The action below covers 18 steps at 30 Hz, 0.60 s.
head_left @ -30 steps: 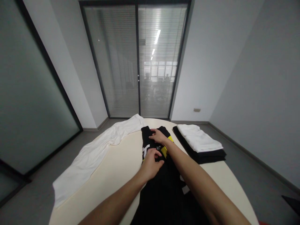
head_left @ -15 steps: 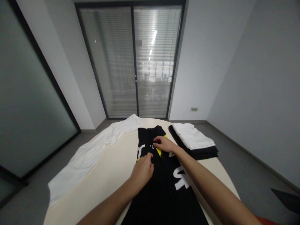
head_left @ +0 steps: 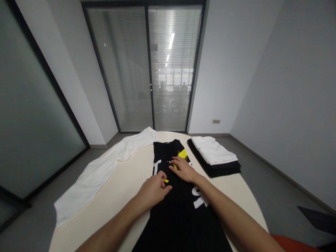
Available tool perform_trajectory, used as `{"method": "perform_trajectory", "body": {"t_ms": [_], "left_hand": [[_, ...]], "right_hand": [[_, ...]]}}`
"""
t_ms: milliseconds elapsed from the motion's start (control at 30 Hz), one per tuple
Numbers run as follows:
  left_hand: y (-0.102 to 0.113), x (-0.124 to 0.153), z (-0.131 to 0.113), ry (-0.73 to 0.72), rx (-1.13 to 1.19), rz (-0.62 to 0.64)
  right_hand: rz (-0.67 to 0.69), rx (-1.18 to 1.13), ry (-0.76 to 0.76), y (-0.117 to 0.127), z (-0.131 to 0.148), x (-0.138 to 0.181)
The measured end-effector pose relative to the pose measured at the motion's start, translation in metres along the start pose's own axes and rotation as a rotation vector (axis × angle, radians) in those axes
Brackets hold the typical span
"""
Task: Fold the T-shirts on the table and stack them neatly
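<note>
A black shirt (head_left: pixel 181 213) with white letters and yellow patches lies lengthwise on the round cream table (head_left: pixel 123 196), reaching from the near edge to the far side. My left hand (head_left: pixel 153 189) rests on its left part with fingers curled against the cloth. My right hand (head_left: pixel 183 168) lies flat on the shirt's middle, fingers stretched out and pointing left.
A crumpled white garment (head_left: pixel 105 166) sprawls along the table's left edge. At the far right of the table sits a folded white cloth (head_left: pixel 212 150) on folded black cloth (head_left: pixel 223 169). Glass doors with blinds stand behind. An orange seat edge (head_left: pixel 294 243) shows at lower right.
Both hands have slid toward me along the shirt. The shirt's far end now lies flatter and more stretched out, with white letters showing on its right side.
</note>
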State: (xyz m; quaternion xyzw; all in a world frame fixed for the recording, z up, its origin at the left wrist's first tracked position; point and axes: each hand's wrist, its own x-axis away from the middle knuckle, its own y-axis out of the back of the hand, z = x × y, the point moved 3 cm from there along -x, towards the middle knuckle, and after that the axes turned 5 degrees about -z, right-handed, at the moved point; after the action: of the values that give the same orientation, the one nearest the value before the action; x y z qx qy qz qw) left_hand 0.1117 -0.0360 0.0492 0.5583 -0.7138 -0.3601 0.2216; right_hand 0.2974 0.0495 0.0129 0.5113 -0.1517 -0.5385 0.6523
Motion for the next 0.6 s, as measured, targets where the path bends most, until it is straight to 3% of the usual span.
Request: {"method": "perform_trajectory", "body": {"t_ms": [100, 267, 433, 600], "left_hand": [[0.020, 0.020, -0.003, 0.067, -0.138, 0.206], [0.032, 0.035, 0.000, -0.030, -0.145, 0.480], [0.021, 0.044, 0.004, 0.026, 0.187, 0.666], [-0.002, 0.060, 0.005, 0.141, 0.555, 1.110]], "right_hand": [[-0.041, 0.008, 0.036, -0.002, 0.001, 0.001], [-0.088, 0.004, 0.076, -0.006, -0.003, 0.002], [-0.118, -0.050, 0.090, -0.008, -0.007, 0.001], [-0.118, -0.083, 0.115, -0.005, -0.006, 0.000]]}}
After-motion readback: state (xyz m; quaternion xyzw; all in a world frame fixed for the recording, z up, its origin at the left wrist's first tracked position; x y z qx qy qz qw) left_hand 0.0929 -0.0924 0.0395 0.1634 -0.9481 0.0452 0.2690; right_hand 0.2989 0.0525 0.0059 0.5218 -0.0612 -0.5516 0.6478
